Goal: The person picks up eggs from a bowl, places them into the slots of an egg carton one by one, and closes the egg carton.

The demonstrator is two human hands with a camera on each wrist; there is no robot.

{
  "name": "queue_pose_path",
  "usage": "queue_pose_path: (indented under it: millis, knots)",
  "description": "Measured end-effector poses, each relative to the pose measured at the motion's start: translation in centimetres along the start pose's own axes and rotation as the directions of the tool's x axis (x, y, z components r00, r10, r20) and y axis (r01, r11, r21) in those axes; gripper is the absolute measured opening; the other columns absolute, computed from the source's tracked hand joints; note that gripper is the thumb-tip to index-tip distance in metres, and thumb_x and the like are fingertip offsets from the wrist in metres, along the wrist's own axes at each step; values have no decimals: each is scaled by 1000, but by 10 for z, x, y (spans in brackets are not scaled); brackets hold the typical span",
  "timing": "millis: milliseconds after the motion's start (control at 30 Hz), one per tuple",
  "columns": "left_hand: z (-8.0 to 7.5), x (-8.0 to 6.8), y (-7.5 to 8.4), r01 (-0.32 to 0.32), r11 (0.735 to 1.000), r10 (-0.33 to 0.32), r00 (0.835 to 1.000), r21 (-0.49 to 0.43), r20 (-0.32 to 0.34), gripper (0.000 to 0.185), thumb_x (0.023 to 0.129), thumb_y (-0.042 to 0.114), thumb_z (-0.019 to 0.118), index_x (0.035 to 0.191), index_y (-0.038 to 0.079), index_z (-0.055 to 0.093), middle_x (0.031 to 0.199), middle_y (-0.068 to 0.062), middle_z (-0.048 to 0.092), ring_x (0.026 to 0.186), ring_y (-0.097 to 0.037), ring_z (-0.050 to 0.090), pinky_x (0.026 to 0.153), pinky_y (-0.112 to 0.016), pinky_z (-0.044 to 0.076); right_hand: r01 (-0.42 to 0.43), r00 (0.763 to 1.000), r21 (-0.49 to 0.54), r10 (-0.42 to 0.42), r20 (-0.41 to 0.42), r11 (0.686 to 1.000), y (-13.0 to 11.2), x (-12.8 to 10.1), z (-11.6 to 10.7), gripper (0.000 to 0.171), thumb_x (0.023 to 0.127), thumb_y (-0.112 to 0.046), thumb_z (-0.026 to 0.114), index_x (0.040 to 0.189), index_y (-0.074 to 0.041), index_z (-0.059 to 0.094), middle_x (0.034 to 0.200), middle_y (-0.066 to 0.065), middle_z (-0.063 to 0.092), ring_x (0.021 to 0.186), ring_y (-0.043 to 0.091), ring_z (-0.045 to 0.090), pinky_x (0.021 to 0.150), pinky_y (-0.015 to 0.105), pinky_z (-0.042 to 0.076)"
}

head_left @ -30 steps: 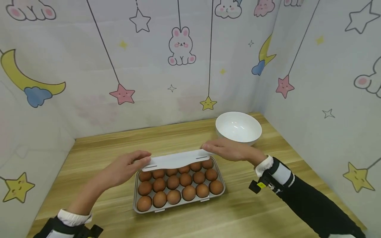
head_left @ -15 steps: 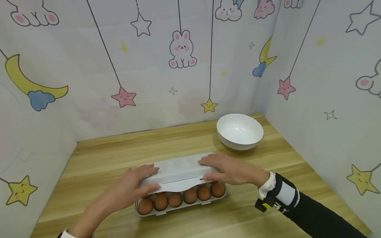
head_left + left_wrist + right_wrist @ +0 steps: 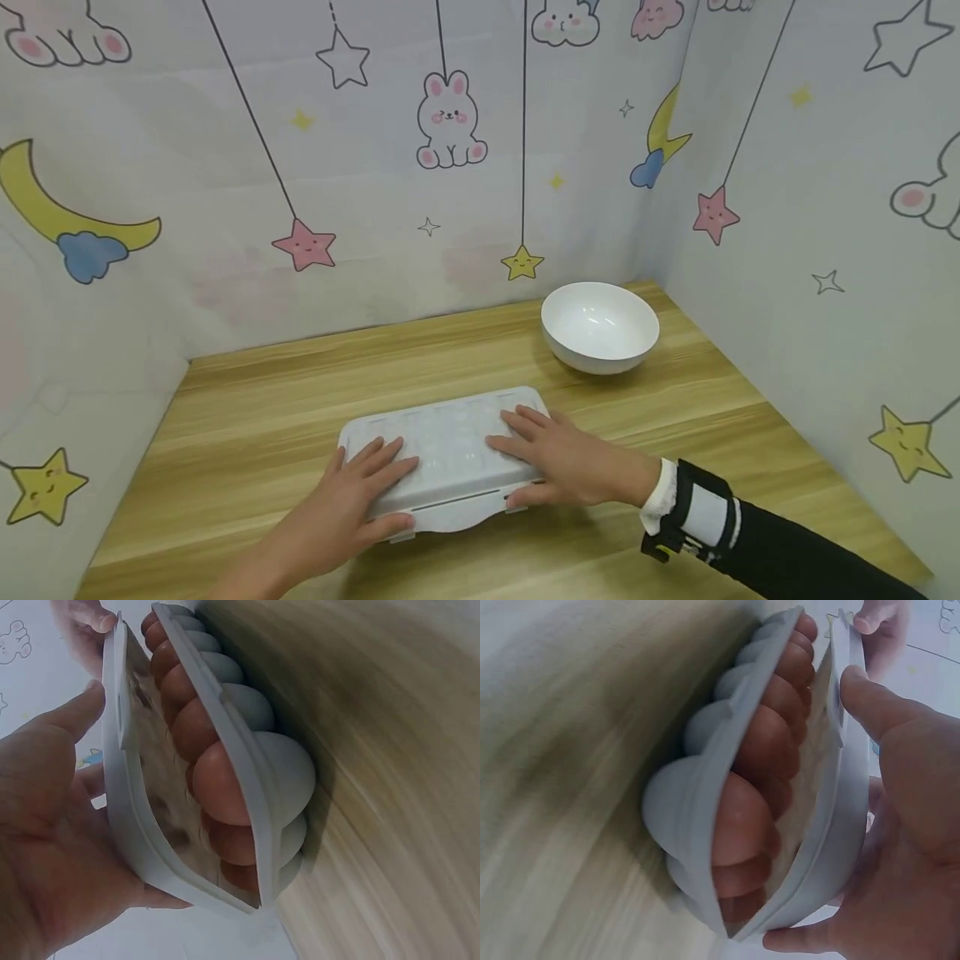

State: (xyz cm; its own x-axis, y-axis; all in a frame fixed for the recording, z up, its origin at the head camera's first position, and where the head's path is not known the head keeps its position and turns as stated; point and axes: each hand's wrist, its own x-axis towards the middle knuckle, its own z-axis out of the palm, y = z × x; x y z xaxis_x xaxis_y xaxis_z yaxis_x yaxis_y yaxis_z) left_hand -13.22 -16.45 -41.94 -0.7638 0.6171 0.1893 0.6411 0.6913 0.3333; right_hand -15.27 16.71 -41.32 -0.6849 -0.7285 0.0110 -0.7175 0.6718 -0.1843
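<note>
Two hands lie flat on the white lid (image 3: 450,442) of an egg tray (image 3: 281,780) that sits on the wooden worktop (image 3: 247,400), near its front edge. The left hand (image 3: 352,500) rests on the left part of the lid, its fingers spread and nearly straight on top, with the thumb down at the lid's front lip. The right hand (image 3: 562,462) lies on the right part in the same way, fingers stretched across the top and the thumb tucked under the front edge. Neither hand closes around anything; both press on the lid with open palms.

From the head view the lid covers the tray fully. Both wrist views show a narrow gap along the front side, where the lid stands slightly off the tray's rim and a row of brown eggs (image 3: 221,784) shows between the two parts. In the left wrist view the thumb sits against the lid's outer face, and the right wrist view shows the same for the other hand (image 3: 907,795).

Behind the tray and to the right, well apart from it, a white bowl (image 3: 600,327) stands upright on the worktop, close to the corner of the patterned backdrop (image 3: 450,125) with rabbits, stars and moons.
</note>
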Motion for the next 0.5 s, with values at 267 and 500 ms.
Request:
queue_pose_path:
  millis: [267,500]
  knots:
    - [18,-5,-6,-105,989,109,993,100,-38,64,80,56,60,134,23,52,144,-7,39,133,-35,30,100,-71,10,8,1000,-82,-10,-28,997,0,-4,21,81,79,-70,47,147,-28,28,151,15,18,137,36,14,100,66,25]
    - [29,-9,-11,-155,979,159,987,131,-19,69,80,54,62,138,23,46,147,-7,33,134,-37,24,98,-73,12,16,997,-123,-25,-69,992,1,-6,37,83,79,-68,50,148,-30,24,152,15,13,138,36,9,98,68,26]
